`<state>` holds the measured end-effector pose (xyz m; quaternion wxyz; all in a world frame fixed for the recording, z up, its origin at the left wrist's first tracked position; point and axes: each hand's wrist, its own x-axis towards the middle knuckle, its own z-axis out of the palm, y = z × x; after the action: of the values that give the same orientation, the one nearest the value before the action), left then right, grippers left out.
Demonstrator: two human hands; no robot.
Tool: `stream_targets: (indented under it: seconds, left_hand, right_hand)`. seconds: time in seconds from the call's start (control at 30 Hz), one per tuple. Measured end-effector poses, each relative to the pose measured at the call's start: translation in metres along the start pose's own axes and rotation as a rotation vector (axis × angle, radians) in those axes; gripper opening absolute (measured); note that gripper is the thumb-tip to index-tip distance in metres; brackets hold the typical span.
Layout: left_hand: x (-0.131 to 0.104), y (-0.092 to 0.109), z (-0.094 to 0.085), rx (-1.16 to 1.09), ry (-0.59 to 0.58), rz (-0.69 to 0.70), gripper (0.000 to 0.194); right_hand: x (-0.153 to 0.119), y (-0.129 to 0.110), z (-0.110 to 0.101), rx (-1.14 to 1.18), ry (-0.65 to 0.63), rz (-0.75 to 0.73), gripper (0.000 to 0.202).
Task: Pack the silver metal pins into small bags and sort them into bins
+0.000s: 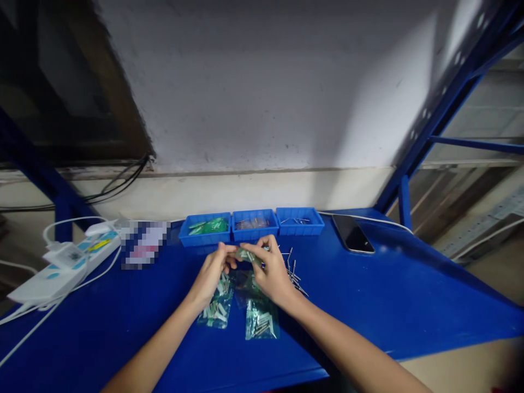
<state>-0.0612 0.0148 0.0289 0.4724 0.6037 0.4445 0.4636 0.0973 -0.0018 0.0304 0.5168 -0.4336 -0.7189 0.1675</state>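
With the clock centred between the person's hands and twelve pointing toward the wall, the small clear-green plastic packet [246, 255] sits at the centre, raised off the blue tabletop [368, 305]. The right hand [272, 273] grasps it between thumb and bent index finger, at its three o'clock side, so most of the visible film sticks out toward nine. The left hand [213, 274] comes in at nine o'clock, its fingers curled with the tips right beside the packet's near end; whether they pinch the film or only rest against it cannot be told. The packet looks light, thin and limp, probably slick, and apt to crease or slide under a loose hold; a flat pinch at an edge or corner likely suits it best, away from whatever stiff pieces lie inside. Two similar filled packets lie on the tabletop, the left packet [215, 311] at seven o'clock and the right packet [262, 322] between five and six. Loose metal pins [295, 278] spread past the right hand, toward three to four. Beyond stand the left blue bin [204, 239] at ten, the middle blue bin [254, 234] at twelve and the right blue bin [303, 231] at two.
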Motion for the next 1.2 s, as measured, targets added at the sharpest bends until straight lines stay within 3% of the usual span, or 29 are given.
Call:
stream_targets:
  seconds: [0.13, 0.3, 0.37, 0.43, 0.53, 0.6, 0.7, 0.8, 0.87, 0.93, 1.0, 1.07, 1.2]
  left_hand:
    - [0.002, 0.003, -0.003, -0.169, -0.051, -0.128, 0.033]
    - [0.004, 0.001, -0.004, -0.179, 0.094, -0.084, 0.029]
    - [0.004, 0.001, -0.005, -0.042, 0.213, 0.037, 0.023]
    - [0.000, 0.001, -0.004, 0.168, 0.295, 0.228, 0.017]
    - [-0.008, 0.004, 0.002, 0.439, 0.201, 0.536, 0.012]
    - [-0.012, 0.005, 0.008, 0.502, 0.088, 0.644, 0.014]
    - [-0.013, 0.007, 0.013, 0.455, 0.039, 0.560, 0.015]
    - [-0.008, 0.006, 0.008, 0.192, 0.070, 0.226, 0.028]
    - [-0.002, 0.005, 0.001, -0.078, 0.026, -0.029, 0.046]
    - [0.002, 0.004, -0.004, -0.272, -0.034, -0.177, 0.048]
    - [0.003, 0.004, -0.006, -0.316, -0.041, -0.186, 0.037]
    - [0.003, 0.004, -0.006, -0.224, 0.031, -0.095, 0.028]
    - [-0.004, 0.005, 0.000, 0.243, 0.226, 0.252, 0.020]
  right_hand:
    - [-0.005, -0.001, 0.003, -0.059, -0.116, -0.098, 0.061]
    - [-0.002, -0.001, 0.001, -0.034, -0.038, -0.151, 0.050]
    - [-0.001, -0.004, 0.000, -0.035, 0.002, -0.066, 0.035]
    - [0.001, -0.007, 0.000, 0.039, -0.022, 0.111, 0.021]
    - [0.005, -0.008, 0.000, 0.271, -0.091, 0.367, 0.038]
    - [0.007, -0.006, -0.001, 0.362, -0.082, 0.415, 0.043]
    - [0.008, -0.003, -0.003, 0.286, -0.035, 0.304, 0.033]
    - [0.005, -0.002, -0.003, 0.115, 0.008, 0.103, 0.026]
    - [0.000, -0.001, -0.001, 0.036, 0.006, -0.023, 0.028]
    - [-0.004, 0.001, 0.002, -0.023, -0.021, -0.127, 0.037]
    - [-0.007, 0.002, 0.004, -0.065, -0.039, -0.174, 0.046]
    - [-0.007, 0.001, 0.004, -0.070, -0.021, -0.144, 0.048]
    - [-0.001, -0.003, 0.002, 0.015, 0.067, 0.105, 0.021]
